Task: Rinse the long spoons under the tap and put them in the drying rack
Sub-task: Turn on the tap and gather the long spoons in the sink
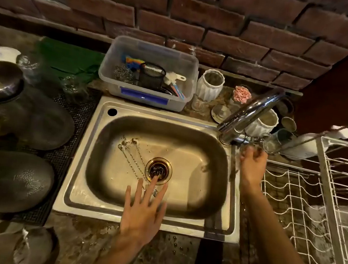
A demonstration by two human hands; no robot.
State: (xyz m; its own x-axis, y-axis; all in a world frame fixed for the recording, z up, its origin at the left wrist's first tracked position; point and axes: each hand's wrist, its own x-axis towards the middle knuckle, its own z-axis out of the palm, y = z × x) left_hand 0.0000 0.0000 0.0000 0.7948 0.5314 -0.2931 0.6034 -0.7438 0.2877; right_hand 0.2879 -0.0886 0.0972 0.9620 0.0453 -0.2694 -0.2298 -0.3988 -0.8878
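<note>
Several long twisted-handle spoons point(130, 159) lie on the bottom of the steel sink point(86, 186), left of the round drain point(158, 170), their bowls pointing to the far left. My left hand point(143, 214) hovers over the sink's near side with fingers spread, holding nothing, fingertips close to the spoon handles. My right hand point(252, 166) is at the sink's right rim, just below the base and lever of the chrome tap point(248, 113), fingers curled and blurred. The white wire drying rack point(315, 194) stands to the right of the sink.
A clear plastic tub point(115, 66) with scrubbers and a mesh cup sits behind the sink. White ribbed vases point(210, 83), jars and glasses crowd the back right around the tap. Dark plates point(7, 180) and a metal lid lie on a mat to the left. A brick wall runs behind.
</note>
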